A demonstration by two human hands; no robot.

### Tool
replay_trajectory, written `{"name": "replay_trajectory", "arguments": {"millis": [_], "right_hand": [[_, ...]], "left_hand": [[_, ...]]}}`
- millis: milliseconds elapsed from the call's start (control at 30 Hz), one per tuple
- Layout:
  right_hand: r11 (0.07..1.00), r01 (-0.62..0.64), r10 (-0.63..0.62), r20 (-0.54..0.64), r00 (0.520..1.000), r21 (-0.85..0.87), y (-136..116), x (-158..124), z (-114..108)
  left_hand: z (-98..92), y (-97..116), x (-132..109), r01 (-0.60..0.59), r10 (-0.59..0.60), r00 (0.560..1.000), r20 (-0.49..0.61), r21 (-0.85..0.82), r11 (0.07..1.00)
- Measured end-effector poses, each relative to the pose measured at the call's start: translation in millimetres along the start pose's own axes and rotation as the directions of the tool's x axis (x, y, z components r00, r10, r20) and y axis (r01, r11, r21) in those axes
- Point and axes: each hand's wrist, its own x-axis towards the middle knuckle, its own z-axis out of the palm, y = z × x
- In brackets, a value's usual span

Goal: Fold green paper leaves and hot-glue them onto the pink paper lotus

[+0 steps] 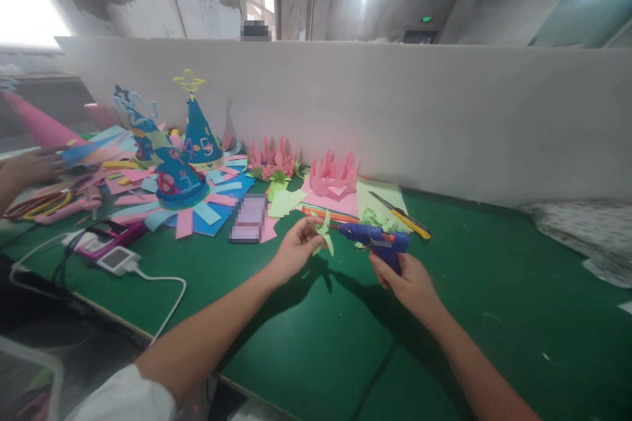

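Note:
Between the fingers of my left hand (pixel 297 248) is a light green paper piece (pixel 326 235) with pointed petals. My right hand (pixel 407 281) is wrapped round the handle of a blue glue gun (pixel 372 237), whose orange-red nozzle points left at the green paper, at or very close to it. Behind the gun lie crumpled green paper pieces (pixel 374 218) and a yellow utility knife (pixel 415 222). A pink paper crown (pixel 334 175) stands on pink paper further back.
A phone (pixel 249 218) lies left of my left hand. Blue cone hats (pixel 197 135) stand among paper strips at the left, beside a power strip (pixel 93 243) with white cables. Another person's hand (pixel 37 168) is at the far left. A white partition (pixel 444 112) borders the green table (pixel 494 289).

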Motion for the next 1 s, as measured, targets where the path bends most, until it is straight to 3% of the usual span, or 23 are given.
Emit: {"name": "replay_trajectory", "arguments": {"millis": [300, 500, 633, 700, 767, 833, 900, 1000], "right_hand": [[0.999, -0.033, 0.033, 0.009, 0.999, 0.007, 5.9, -0.6, 2.9], [0.974, -0.067, 0.104, -0.17, 0.98, 0.214, 14.3, 8.5, -5.9], [0.928, -0.039, 0.184, -0.364, 0.913, 0.371, 34.9, 20.6, -31.5], [0.919, -0.05, 0.263, -0.514, 0.816, 0.391, 56.3, 24.0, -49.6], [0.946, -0.182, 0.316, -0.648, 0.693, 0.267, 83.2, 24.1, -68.4], [0.926, -0.377, 0.292, -0.691, 0.662, 0.03, 110.3, 22.1, -84.8], [0.843, -0.53, 0.342, -0.669, 0.66, -0.092, 132.4, 19.8, -96.2], [0.781, -0.589, 0.378, -0.594, 0.71, -0.207, 150.2, 18.0, -104.0]], "left_hand": [[-2.7, -1.2, 2.1, -0.023, 0.023, 0.999, -0.032, 0.006, 1.0], [-3.0, 0.6, 2.3, -0.03, 0.033, 0.997, -0.072, 0.038, 0.999], [-3.8, -0.9, 2.5, -0.019, 0.021, 0.996, -0.085, 0.028, 0.999], [-4.1, -1.8, 2.7, -0.021, 0.023, 0.996, -0.086, 0.019, 1.0], [-4.1, -2.6, 2.8, -0.026, 0.027, 0.996, -0.088, 0.016, 1.0], [-3.7, -3.5, 2.8, -0.025, 0.027, 0.996, -0.087, 0.023, 0.999], [-3.1, -4.6, 2.8, -0.02, 0.023, 0.996, -0.081, 0.03, 0.999], [-2.2, -6.3, 2.6, -0.01, 0.013, 0.998, -0.066, 0.042, 0.999]]}}
